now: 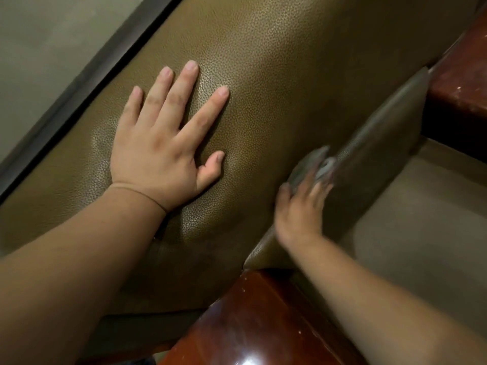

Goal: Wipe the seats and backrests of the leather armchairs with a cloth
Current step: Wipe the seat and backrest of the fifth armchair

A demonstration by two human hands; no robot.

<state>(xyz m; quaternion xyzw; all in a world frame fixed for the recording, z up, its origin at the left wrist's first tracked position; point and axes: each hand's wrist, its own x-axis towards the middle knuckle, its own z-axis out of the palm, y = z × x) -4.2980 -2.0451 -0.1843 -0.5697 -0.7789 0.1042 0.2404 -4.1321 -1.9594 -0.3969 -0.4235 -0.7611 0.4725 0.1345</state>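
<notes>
An olive-brown leather armchair fills the view; its padded backrest [276,88] runs diagonally from lower left to upper right. My left hand [163,143] lies flat on the backrest top, fingers spread, holding nothing. My right hand [300,209] is blurred with motion and presses a grey cloth [313,164] against the front face of the backrest, just above the seat cushion [421,219]. The cloth shows only past my fingertips; the rest is under my palm.
A glossy reddish wooden armrest [253,317] sits at the bottom centre, and another [461,72] is at the upper right. A dark wooden strip [79,83] and a pale wall [39,48] run behind the chair at the upper left.
</notes>
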